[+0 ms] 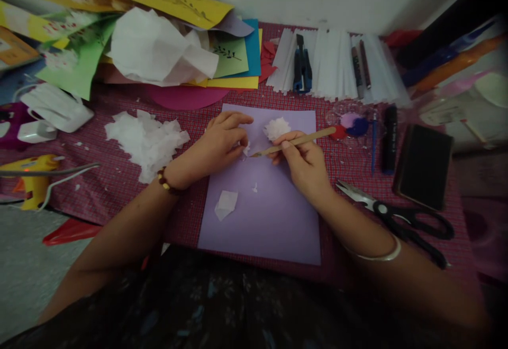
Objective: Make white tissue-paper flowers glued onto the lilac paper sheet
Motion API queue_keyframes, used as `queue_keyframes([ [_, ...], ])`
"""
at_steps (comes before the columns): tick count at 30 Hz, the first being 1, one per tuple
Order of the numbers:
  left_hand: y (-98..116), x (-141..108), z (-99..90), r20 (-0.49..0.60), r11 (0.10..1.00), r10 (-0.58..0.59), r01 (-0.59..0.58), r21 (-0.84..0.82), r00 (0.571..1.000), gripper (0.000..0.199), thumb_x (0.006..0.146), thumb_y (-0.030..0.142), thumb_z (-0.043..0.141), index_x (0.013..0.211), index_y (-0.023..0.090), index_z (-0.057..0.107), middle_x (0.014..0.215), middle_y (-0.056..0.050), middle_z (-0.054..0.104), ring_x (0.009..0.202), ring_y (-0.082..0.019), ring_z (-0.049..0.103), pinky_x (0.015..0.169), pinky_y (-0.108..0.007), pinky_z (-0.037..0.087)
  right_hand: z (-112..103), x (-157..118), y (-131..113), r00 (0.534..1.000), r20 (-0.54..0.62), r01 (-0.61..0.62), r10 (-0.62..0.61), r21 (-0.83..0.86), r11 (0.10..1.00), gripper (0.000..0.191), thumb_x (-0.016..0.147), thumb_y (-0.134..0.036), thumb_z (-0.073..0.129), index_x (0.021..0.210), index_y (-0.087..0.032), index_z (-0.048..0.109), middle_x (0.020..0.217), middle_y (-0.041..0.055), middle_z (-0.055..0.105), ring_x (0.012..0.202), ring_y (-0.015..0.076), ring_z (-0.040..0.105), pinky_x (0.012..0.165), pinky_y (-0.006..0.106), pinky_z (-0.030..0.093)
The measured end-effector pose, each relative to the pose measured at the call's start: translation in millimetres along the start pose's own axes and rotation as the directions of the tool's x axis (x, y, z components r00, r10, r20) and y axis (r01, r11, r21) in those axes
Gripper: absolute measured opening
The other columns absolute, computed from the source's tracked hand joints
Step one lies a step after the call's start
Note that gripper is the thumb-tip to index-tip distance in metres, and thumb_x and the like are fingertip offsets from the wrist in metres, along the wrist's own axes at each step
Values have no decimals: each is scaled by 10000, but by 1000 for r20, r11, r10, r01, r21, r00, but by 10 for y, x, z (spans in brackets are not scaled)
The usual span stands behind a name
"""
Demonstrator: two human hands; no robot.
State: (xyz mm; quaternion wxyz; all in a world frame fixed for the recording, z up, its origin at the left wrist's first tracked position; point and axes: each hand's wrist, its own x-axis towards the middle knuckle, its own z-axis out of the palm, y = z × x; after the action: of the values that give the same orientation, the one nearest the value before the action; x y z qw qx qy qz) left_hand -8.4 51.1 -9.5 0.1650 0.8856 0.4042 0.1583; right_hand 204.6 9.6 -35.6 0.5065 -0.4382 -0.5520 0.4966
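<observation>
A lilac sheet of paper point(270, 227) lies in front of me. My right hand point(304, 161) grips a slim tan wooden stick point(311, 137), its pointed tip aimed left at my other hand. My left hand point(224, 140) is over the sheet's left part, thumb and fingers closed at a small scrap of white paper point(246, 150) that the stick's tip nearly touches. Beyond the right hand, a ruffled white paper flower point(277, 128) rests on the sheet. Nearer me lie a white paper piece point(226, 204) and a tiny scrap point(254, 187).
To the left are a pile of white paper pieces point(145, 140) and a yellow glue gun point(37, 177). Scissors point(391, 214), a dark box-like object point(424, 166) and a black marker point(389, 140) lie right. Glue sticks point(325, 65) and coloured papers point(234, 57) fill the back.
</observation>
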Motion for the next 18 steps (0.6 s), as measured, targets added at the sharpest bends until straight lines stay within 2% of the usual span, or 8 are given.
queue_keyframes([
  [8,-30,8,7,-34,996,-94,94,11,995,102,862,180,522,846,196,621,1311,-82,589,1252,-251,478,1096,-461,351,33,14,-21,998,26,60,-58,-86,995,249,926,-467,567,906,-227,632,780,2,649,635,126,609,594,277,522],
  [13,-22,-26,-89,-121,996,-70,76,47,990,208,833,133,487,927,185,664,1250,-89,623,1192,-246,535,1058,-437,389,45,49,19,997,12,71,-70,-120,990,276,933,-485,554,932,-220,632,793,3,664,609,111,590,575,259,509],
  [16,19,-86,-224,-158,988,-153,155,4,975,237,828,137,478,965,165,669,1066,-84,678,1028,-229,609,943,-379,451,45,66,27,998,11,66,-65,-102,993,284,926,-493,561,935,-218,630,801,7,669,609,110,595,561,252,504],
  [18,49,-143,-326,-55,975,-222,220,-44,974,204,836,171,492,932,179,672,911,-48,684,841,-198,625,793,-324,465,37,74,23,999,5,47,-46,-96,994,286,926,-492,564,934,-213,627,798,9,669,604,109,597,556,251,502],
])
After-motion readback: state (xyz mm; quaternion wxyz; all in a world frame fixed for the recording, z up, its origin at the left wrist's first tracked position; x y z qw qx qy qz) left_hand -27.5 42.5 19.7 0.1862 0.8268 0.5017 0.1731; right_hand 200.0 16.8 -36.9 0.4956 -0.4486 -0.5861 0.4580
